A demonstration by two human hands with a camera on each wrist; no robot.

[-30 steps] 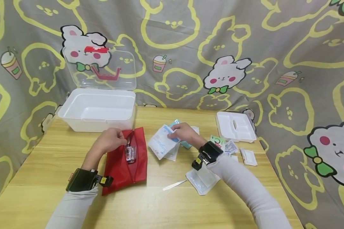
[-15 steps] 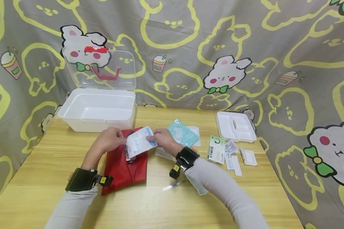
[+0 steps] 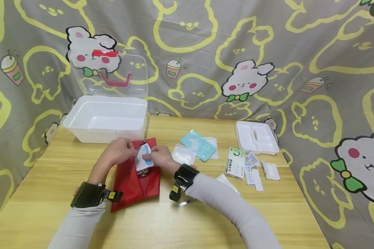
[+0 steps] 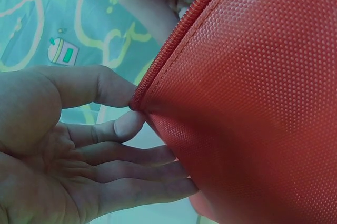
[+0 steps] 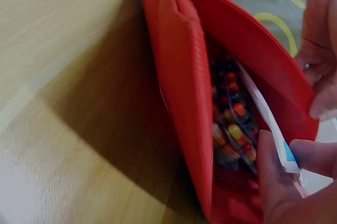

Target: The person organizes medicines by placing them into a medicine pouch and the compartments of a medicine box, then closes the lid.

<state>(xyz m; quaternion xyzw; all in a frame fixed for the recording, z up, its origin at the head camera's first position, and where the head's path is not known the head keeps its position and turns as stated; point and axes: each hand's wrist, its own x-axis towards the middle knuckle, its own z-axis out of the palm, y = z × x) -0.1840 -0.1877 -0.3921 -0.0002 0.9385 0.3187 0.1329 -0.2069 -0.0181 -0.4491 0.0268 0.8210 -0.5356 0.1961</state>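
Pinches the zipped edge of a red pouch (image 3: 123,188) with thumb and a finger of the left hand (image 3: 122,151), reaching the other three fingers out to the fabric below. Grips a white-and-blue packet (image 3: 141,162) by its end between thumb and fingers of the right hand (image 3: 159,156), with the far end down in the pouch's open mouth, between its wall and some blister packs of red, orange and yellow capsules (image 5: 237,129). Wears a black band with a small camera on each wrist. Has on the wooden table (image 3: 43,186), just right of the pouch, a clear packet (image 3: 184,154), then a teal packet (image 3: 198,145) overlapping a white one. Has a narrow shiny strip (image 3: 184,203) near the right wrist, partly hidden. Has farther right a green-and-white box (image 3: 236,162), small paper packets (image 3: 251,159) and a white wrapped packet (image 3: 270,171), with a compartmented white tray (image 3: 250,147) behind them. Has behind the pouch a white bin (image 3: 127,135), its clear lid (image 3: 81,77) raised against a grey cartoon-print curtain (image 3: 193,58).
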